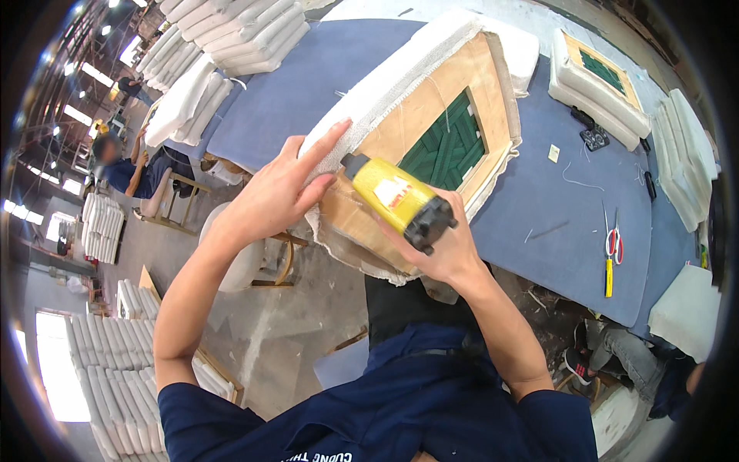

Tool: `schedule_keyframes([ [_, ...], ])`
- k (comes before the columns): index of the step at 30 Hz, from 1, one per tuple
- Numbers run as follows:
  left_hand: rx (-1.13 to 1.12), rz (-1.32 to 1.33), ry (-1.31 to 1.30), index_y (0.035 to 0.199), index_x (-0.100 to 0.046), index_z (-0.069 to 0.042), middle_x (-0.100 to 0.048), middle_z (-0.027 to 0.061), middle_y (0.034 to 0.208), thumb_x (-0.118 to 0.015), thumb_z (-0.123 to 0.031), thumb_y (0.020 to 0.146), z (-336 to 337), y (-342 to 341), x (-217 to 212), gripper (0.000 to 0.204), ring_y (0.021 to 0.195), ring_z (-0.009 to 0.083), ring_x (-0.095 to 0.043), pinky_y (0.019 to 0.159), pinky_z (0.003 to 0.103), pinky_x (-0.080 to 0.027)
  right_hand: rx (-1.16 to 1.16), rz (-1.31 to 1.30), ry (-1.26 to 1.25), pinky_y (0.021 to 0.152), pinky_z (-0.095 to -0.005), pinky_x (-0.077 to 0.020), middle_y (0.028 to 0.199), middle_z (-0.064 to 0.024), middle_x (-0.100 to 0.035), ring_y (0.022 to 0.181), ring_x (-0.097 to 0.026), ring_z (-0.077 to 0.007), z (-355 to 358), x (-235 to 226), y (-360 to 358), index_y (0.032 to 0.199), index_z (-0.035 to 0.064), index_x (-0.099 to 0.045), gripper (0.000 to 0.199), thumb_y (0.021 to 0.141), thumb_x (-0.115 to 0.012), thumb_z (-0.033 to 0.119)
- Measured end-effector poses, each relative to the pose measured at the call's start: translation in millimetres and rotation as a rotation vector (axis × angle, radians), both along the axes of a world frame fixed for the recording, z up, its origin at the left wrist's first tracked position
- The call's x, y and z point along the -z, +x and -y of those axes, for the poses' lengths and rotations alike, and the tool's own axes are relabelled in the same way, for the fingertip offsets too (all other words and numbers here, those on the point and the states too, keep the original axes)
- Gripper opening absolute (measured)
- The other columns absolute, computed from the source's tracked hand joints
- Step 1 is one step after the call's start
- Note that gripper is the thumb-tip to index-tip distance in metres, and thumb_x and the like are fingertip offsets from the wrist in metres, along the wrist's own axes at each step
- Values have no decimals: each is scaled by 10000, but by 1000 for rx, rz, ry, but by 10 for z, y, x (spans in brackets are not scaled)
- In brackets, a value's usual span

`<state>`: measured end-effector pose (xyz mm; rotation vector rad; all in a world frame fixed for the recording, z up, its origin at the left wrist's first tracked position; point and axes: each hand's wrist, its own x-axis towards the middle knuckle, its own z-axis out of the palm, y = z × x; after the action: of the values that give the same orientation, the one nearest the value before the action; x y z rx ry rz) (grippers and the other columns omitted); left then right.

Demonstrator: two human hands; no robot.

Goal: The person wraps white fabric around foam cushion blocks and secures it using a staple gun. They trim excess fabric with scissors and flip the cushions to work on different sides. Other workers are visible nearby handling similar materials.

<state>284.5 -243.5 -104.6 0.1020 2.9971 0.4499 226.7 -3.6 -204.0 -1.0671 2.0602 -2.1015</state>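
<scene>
Here, the left hand (281, 192) lies flat and open on the white fabric (400, 65) at the edge of the seat frame (431, 131); it presses the cloth down but closes on nothing. The right hand (443, 246) has its grip closed around the yellow stapler (396, 202), whose nose points at 10 o'clock toward the wood. The frame rests upside down on the blue bench (539, 200), its near corner hanging over the edge toward the person. Green webbing (446, 146) fills its middle opening.

I judge the frame stiff and rather heavy, so the wooden rim is the place to hold it. The fabric is soft and loose; it needs a flat palm and a pull close to the edge. The stapler looks heavy and hard, and is best held around its thick body.

At 3 o'clock on the bench lie scissors (613, 242) and a yellow tool (609, 277).
</scene>
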Motion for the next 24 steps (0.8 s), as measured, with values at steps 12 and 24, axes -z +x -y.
schedule_keyframes([
  [12, 57, 35, -12, 1768, -191, -286, -474, 250, 1474, -717, -50, 907, -37, -2, -77, 1036, 1313, 467, -580, 1103, 510, -498, -214, 74, 211, 897, -405, -544, 1014, -207, -747, 925, -705, -402, -68, -67, 200, 1284, -48, -658, 654, 730, -958, 126],
  [24, 198, -630, 654, 1739, 35, -45, -453, 338, 1619, -1002, -315, 767, -757, 370, 740, 1447, 1512, 422, -485, 1241, 540, -383, 660, 128, 866, 860, -544, -584, 1045, -246, -788, 991, -746, -498, -2378, 1544, -560, 1422, 77, -593, 619, 887, -842, 261],
])
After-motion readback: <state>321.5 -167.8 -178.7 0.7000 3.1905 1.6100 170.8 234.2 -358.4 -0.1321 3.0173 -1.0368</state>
